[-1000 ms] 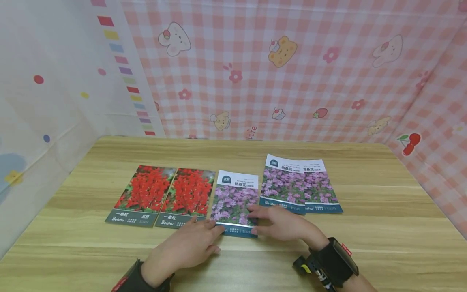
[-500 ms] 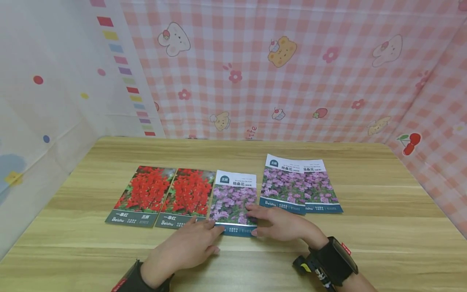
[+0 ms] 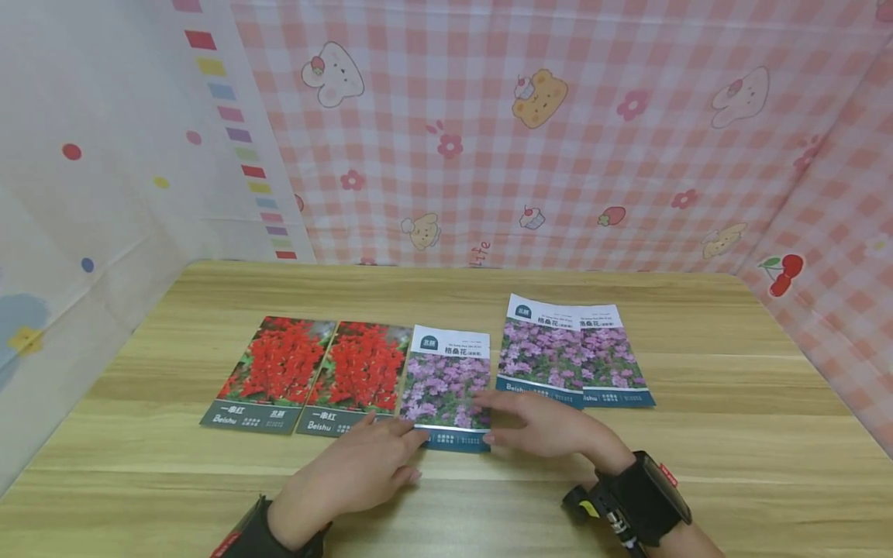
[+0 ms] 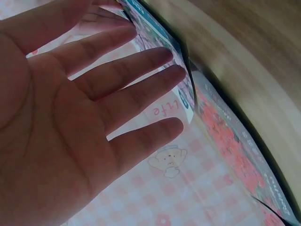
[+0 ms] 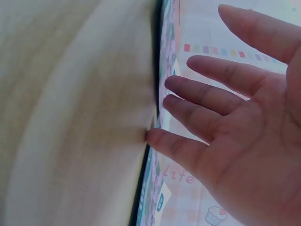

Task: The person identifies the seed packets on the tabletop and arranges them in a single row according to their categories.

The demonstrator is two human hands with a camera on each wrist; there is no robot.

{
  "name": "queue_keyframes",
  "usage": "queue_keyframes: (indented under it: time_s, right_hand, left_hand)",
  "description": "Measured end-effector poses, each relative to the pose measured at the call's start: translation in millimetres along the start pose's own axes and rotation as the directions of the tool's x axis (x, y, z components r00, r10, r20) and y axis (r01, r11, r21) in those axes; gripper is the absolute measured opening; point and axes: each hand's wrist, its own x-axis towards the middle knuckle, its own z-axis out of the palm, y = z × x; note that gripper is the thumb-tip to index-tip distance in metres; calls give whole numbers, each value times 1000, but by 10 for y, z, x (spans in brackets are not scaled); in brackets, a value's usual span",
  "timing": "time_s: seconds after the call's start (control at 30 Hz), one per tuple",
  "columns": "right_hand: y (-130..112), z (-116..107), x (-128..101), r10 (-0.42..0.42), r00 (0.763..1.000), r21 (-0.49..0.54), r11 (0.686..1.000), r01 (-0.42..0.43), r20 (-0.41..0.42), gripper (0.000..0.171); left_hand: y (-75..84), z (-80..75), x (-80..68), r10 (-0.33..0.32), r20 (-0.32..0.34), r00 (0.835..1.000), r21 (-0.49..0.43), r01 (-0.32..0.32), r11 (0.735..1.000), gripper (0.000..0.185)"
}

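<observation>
A purple-flower seed packet (image 3: 446,387) with a white top lies flat on the table between both hands. The fingertips of my left hand (image 3: 359,465) rest at its lower left corner and over the lower edge of the red-flower packet (image 3: 363,368) beside it. My right hand (image 3: 547,426) has its fingers spread at the packet's right edge. In the left wrist view the left palm (image 4: 56,127) shows with fingers extended and nothing in it. The right wrist view shows the right palm (image 5: 254,127) likewise bare, its fingers extended toward the packets.
A second red-flower packet (image 3: 279,368) lies at the far left. At right, a purple-flower packet (image 3: 540,349) overlaps another purple-flower packet (image 3: 617,360). The wooden table (image 3: 732,434) ends at a pink checked cloth wall (image 3: 593,170).
The middle purple-flower packet has slid slightly left, closer to the red-flower packet. My right hand has since shifted a little to the right; the left hand stays almost in place.
</observation>
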Motion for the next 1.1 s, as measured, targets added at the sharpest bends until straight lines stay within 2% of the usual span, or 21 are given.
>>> queue_keyframes:
  time_s: [0.3, 0.67, 0.87, 1.1]
  right_hand:
    - [10, -106, -68, -8, 999, -53, 999, 5, -52, 48]
    - [41, -258, -182, 46, 986, -40, 998, -53, -157, 44]
    - [113, -346, -238, 74, 962, -70, 993, -95, -262, 39]
    - [160, -456, -315, 152, 917, -49, 982, -183, -368, 33]
  left_hand:
    - [35, 24, 43, 36, -129, 991, 67, -28, 997, 39]
    - [104, 21, 122, 9, -222, 975, 85, 10, 996, 32]
    - [184, -14, 220, -1, -236, 972, 66, 17, 998, 31]
    - [369, -105, 406, -1, -225, 974, 86, 21, 996, 34]
